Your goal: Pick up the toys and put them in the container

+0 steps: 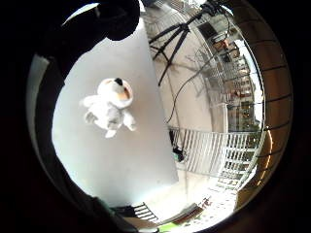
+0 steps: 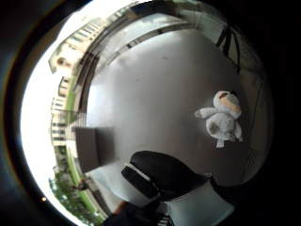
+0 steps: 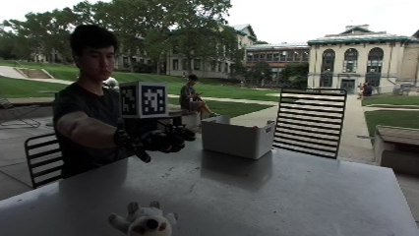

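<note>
Plush toy point(image 3: 145, 222): white, lies on table point(image 3: 275, 191), well apart from white container point(image 3: 236, 136). Likely soft, light; best grasped round the torso. Right hand point(image 3: 165, 140): raised beside container, fingers loosely curled, holding nothing.

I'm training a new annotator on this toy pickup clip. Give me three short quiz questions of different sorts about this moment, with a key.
1. True or false: the plush toy is already inside the white container.
2. Multiple choice: the gloved right hand is (A) gripping the toy, (B) raised above the table and holding nothing, (C) inside the container.
3. Fill in: behind the container stands a black slatted ____.

Key: 1 false, the toy lies on the table near its front edge, well apart from the container. 2 B. 3 chair.
</note>
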Action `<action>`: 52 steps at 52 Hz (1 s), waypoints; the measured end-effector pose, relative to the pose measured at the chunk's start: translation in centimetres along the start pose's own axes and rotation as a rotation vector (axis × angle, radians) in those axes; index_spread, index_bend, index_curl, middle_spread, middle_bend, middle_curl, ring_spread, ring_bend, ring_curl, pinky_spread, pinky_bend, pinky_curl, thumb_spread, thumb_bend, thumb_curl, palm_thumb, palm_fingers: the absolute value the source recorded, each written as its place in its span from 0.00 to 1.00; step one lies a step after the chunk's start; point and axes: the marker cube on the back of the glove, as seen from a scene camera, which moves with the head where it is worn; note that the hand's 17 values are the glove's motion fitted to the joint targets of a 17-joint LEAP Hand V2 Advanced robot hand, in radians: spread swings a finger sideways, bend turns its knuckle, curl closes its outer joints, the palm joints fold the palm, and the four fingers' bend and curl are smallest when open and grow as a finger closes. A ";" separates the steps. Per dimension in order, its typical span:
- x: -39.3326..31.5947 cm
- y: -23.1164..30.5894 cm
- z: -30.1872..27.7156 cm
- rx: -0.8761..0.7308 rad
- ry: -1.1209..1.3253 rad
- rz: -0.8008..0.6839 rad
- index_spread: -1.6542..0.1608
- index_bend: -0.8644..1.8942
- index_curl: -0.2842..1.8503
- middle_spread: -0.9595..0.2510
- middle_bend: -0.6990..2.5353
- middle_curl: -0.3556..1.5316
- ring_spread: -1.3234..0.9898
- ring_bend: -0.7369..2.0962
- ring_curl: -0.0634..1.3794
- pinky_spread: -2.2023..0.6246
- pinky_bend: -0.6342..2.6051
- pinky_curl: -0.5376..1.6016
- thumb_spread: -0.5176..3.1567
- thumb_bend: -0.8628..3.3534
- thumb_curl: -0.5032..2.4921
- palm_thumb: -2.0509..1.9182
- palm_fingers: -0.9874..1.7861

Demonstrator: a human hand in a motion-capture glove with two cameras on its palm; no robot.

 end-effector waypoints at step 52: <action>4.8 -0.2 14.6 -0.157 0.171 0.098 0.70 0.43 0.25 0.66 0.25 0.28 0.42 0.58 0.37 0.63 0.62 0.42 0.45 0.25 0.29 0.67 0.62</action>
